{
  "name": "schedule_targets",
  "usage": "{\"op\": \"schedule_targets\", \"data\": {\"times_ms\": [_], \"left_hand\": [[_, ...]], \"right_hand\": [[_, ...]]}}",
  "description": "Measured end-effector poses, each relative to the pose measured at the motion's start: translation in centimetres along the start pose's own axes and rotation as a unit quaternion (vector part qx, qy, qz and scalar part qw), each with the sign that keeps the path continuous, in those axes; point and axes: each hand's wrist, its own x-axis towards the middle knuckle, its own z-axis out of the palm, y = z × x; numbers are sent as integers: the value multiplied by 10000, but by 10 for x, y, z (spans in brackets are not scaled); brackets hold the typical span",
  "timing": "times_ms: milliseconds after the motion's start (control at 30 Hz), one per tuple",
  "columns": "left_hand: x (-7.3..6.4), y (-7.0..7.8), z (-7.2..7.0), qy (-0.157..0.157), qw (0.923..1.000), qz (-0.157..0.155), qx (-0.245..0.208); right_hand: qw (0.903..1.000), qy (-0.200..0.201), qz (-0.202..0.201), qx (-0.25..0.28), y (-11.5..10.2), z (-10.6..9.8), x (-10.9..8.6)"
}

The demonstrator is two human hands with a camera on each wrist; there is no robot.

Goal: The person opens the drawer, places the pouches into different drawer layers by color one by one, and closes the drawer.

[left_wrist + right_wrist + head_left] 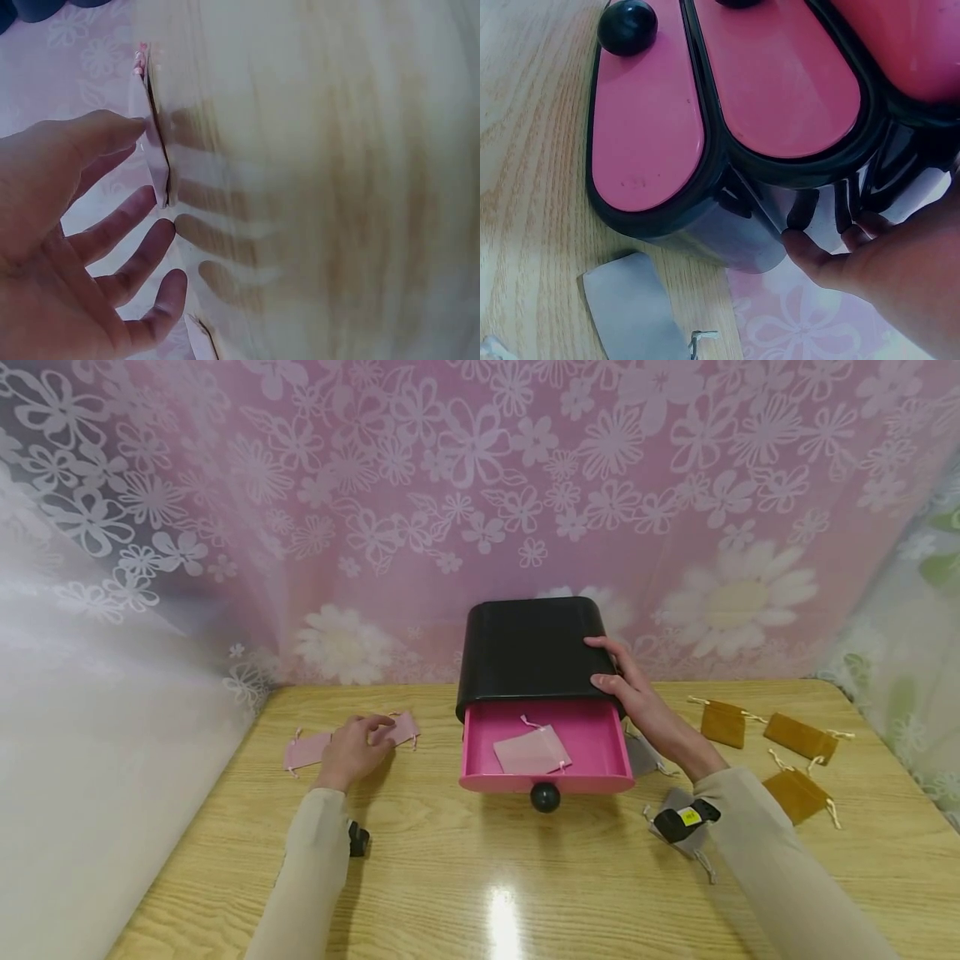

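My left hand (352,752) is over the left of the table, thumb and fingers spread. Its thumb and fingertips touch a small pink drawstring pouch (403,729) lying on the wood; in the left wrist view the pouch (154,146) shows edge-on. A second pink pouch (306,750) lies partly behind that hand. My right hand (637,697) rests on the top right side of a black cabinet (532,647) with pink drawers. The top drawer (547,783) is pulled out, and another pink pouch (528,752) lies inside it. Lower drawers (649,127) are closed.
To the right of the cabinet lie a grey pouch (641,756) and, under the right wrist, another grey pouch (675,839). Farther right are three brown pouches, one of them the brown pouch (801,739). A floral curtain (480,510) hangs behind the table.
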Motion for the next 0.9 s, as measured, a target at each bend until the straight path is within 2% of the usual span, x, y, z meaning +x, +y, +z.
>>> {"op": "schedule_targets", "data": {"times_ms": [400, 900], "left_hand": [[2, -1, 3, -72, 9995, -139, 279], [5, 0, 3, -140, 9994, -287, 153]], "right_hand": [[10000, -19, -15, 43, 0, 1, 0], [9998, -47, -80, 201, 0, -1, 1]]}}
